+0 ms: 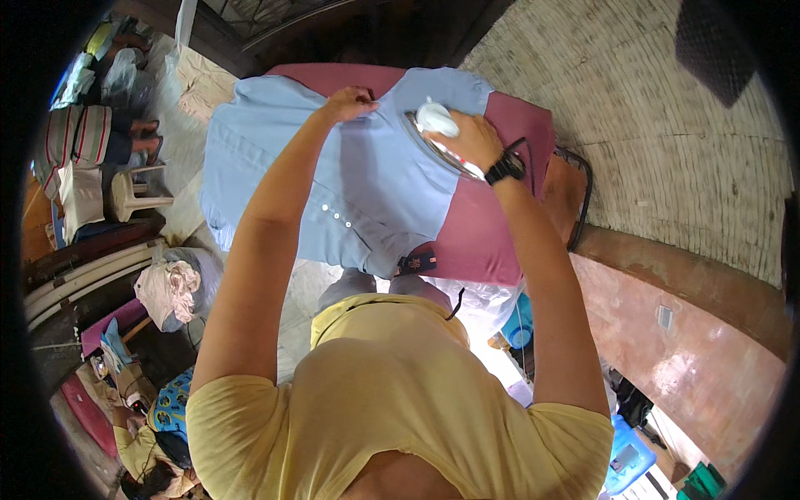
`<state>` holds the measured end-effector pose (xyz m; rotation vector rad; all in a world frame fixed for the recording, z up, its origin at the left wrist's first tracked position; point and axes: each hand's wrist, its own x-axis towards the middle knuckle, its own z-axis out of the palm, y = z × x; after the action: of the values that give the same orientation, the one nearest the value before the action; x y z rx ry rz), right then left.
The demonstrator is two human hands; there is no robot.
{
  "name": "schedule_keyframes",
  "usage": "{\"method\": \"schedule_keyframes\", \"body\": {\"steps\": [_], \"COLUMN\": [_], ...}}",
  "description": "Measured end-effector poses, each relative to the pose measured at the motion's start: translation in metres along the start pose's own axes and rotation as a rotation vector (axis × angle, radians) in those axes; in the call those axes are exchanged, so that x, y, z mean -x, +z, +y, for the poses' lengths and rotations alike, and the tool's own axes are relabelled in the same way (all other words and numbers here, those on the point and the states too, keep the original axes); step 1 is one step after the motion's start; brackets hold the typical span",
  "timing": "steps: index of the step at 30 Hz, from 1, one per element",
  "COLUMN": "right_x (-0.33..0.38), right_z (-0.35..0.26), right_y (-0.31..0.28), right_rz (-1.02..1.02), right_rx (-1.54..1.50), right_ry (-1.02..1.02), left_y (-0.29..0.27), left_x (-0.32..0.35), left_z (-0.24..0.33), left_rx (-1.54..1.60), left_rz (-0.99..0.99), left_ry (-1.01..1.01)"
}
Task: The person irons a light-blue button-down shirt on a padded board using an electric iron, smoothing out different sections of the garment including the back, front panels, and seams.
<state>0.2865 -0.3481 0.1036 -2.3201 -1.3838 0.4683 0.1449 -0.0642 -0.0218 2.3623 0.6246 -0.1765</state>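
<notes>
A light blue button-up shirt (275,158) lies spread over a padded ironing board (483,225) with a dark red cover. My right hand (472,138) is wrapped round the handle of a white clothes iron (437,120), whose soleplate rests on the shirt's right part. At the far edge of the board, my left hand (350,105) pinches the shirt's fabric, a short way left of the iron. Small white buttons (337,216) show on the shirt near my body. The nearest part of the shirt hangs in folds over the board's edge.
A black metal frame (581,200) sticks out at the board's right end. Farther right is a low pinkish wall (692,317). Bundled clothes (171,287) lie at left. Two other people are at the left, one in striped clothing (79,137), the other in yellow (142,454).
</notes>
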Motion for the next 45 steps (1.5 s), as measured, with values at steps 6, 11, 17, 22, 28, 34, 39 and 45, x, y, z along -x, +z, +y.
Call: {"method": "schedule_keyframes", "body": {"steps": [6,11,17,22,28,34,39,45], "right_x": [-0.024,0.069,0.088,0.006,-0.095,-0.039,0.022,-0.058], "right_z": [-0.027,0.002,0.026,-0.034,-0.059,-0.027,-0.003,-0.01], "right_y": [0.022,0.017,0.016,0.033,0.033,0.031,0.003,0.006], "right_rz": [-0.007,-0.004,0.117,0.12,0.208,0.114,0.103,0.277], "right_rx": [-0.103,0.02,0.106,0.059,-0.013,-0.005,0.056,0.048], "right_ry": [0.08,0.032,-0.092,0.083,0.13,0.067,0.299,0.276], "left_y": [0.007,-0.007,0.003,0.008,-0.003,0.006,-0.002,-0.007], "left_x": [0.002,0.012,0.0,-0.004,-0.001,-0.001,-0.009,-0.001], "left_z": [-0.011,0.011,-0.012,-0.033,-0.029,-0.027,-0.015,0.005], "left_rx": [-0.009,0.0,0.116,0.46,0.561,-0.165,0.068,0.126], "left_rz": [0.047,0.047,0.079,0.237,0.448,0.329,0.14,0.166], "left_ry": [-0.037,0.027,0.183,0.133,0.168,0.263,-0.055,-0.138]}}
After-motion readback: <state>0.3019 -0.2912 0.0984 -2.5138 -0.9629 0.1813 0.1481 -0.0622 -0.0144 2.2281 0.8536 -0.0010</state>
